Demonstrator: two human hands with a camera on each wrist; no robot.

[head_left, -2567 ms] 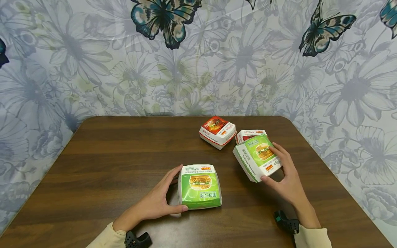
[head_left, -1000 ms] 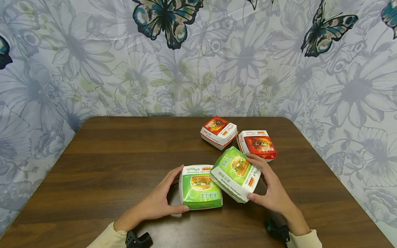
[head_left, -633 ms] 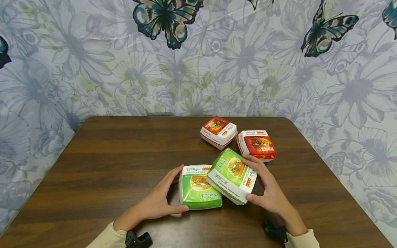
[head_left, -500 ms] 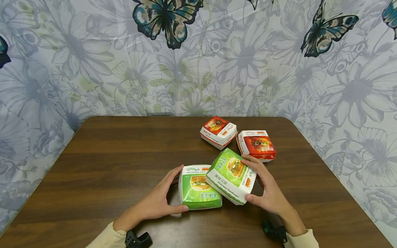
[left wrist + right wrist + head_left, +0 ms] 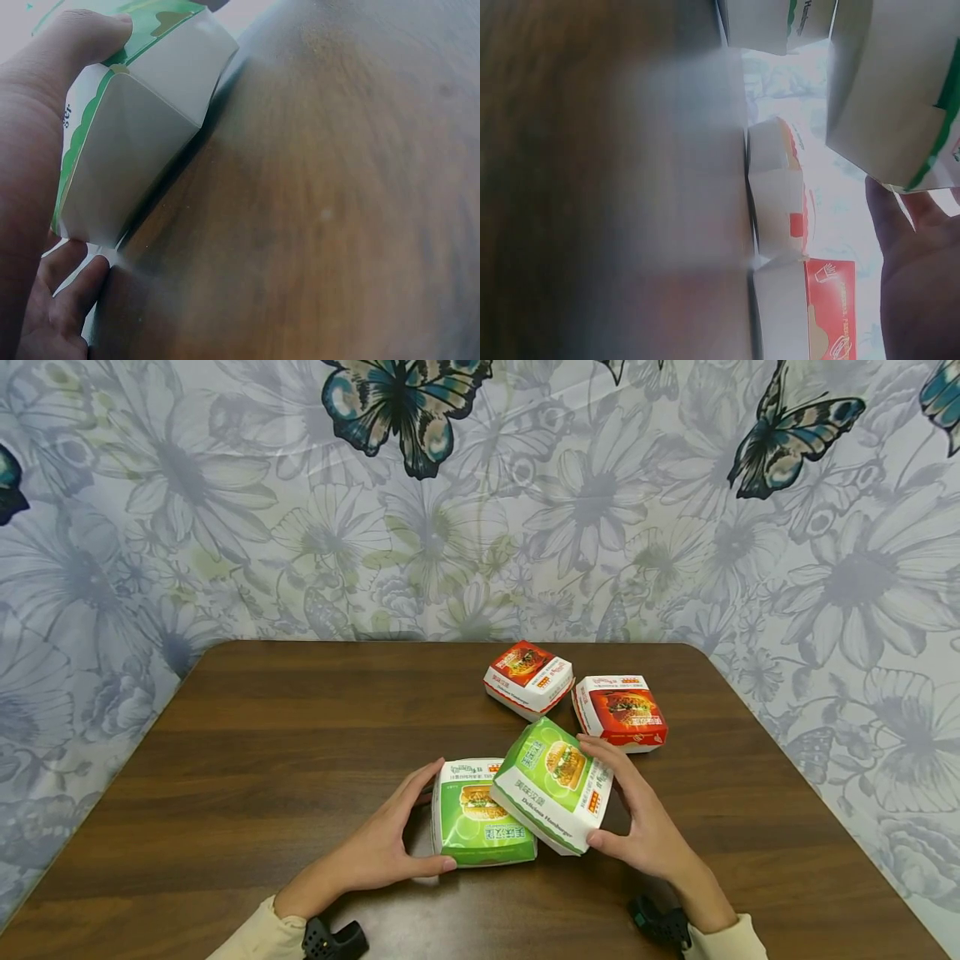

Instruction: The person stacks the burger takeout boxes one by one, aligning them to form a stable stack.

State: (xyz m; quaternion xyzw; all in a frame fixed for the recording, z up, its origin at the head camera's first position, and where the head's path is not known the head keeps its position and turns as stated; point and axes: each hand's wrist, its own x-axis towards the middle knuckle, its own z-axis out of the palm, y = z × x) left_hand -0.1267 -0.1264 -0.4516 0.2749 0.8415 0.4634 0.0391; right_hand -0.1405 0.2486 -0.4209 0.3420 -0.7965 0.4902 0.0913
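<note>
My left hand (image 5: 393,835) holds the left green box (image 5: 480,827) by its left side, the grip spread to the box's depth: thumb at the near corner, fingers round the far one. The left wrist view shows that thumb laid on the printed top edge. The left green box sits flat on the brown table (image 5: 300,718), burger picture up.

My right hand (image 5: 637,818) grips the right green box (image 5: 551,785) at its right end, thumb at the near corner and fingers over the far edge. I hold this one up off the table, turned at a slant, and from the head view its left corner covers part of the left green box's right side. The right wrist view is washed out, so I can't say for sure whether the two green boxes touch.

Behind them on the table sit two red ones: the left red box (image 5: 528,681), farther back, and the right red box (image 5: 621,714), just beside it and near my right fingertips. Each of my wrists wears a black band (image 5: 333,939) by a cream sleeve (image 5: 258,935). Beyond the table hangs a pale flowered backdrop (image 5: 600,527) with dark-edged butterflies (image 5: 405,410).
</note>
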